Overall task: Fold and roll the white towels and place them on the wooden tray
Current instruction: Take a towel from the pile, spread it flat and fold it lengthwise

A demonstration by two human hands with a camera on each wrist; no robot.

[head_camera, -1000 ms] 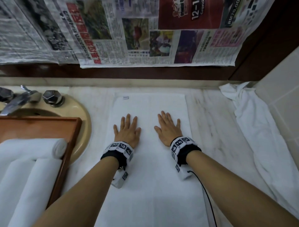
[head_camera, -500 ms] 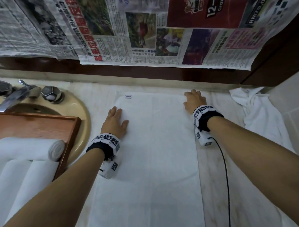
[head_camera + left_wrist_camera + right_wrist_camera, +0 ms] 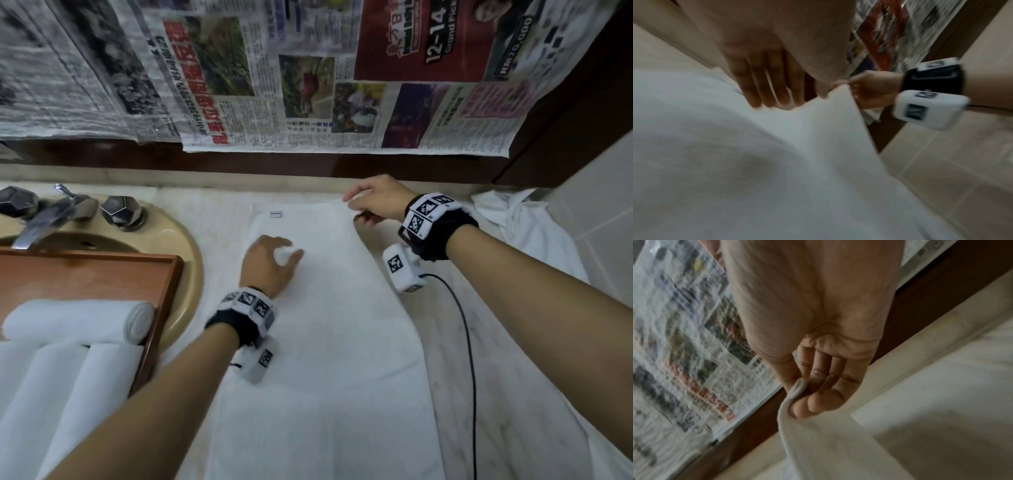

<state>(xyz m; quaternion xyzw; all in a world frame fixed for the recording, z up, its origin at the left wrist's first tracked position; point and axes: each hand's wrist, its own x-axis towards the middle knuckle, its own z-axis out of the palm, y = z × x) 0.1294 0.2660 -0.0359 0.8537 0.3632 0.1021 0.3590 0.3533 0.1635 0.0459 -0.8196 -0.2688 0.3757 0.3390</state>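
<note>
Your left hand (image 3: 270, 263) covers a bunched bit of the flat towel (image 3: 329, 342), so its grip there cannot be told. The towel's near end runs off the head view's bottom edge. Both wrist views are smeared. The label (image 3: 275, 213) print is too small to read. The wooden tray (image 3: 102, 274) and rolled towels (image 3: 78, 322) are cut off at left.
</note>
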